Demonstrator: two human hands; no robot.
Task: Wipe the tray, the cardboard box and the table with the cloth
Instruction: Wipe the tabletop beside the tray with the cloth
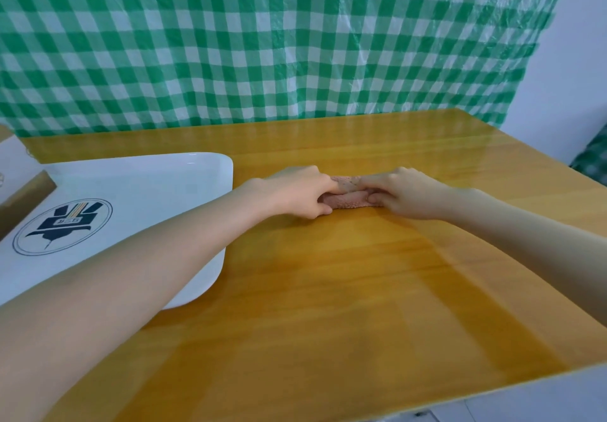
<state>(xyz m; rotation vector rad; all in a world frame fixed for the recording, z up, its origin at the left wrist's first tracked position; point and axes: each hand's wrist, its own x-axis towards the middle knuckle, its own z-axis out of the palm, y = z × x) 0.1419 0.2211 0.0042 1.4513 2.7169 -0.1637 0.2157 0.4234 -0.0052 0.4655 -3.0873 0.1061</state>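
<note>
Green-checked plastic sheet (262,44) behind our glossy yellow table (328,290), pinkish cloth (348,200) rolled up mid-table, our left hand (295,191) and right hand (404,193) each pinching one end, white logo tray (147,182) just left, our left forearm (147,257) crossing its near corner, cardboard box (28,191) at the far-left edge

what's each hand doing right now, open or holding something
Left hand: grips the left end of the bunched pink terry cloth on the yellow wooden table.
Right hand: pinches the cloth's right end.

Most of cloth (348,199) hidden; tray (147,188), cardboard box (23,195) cut by left edge.
</note>
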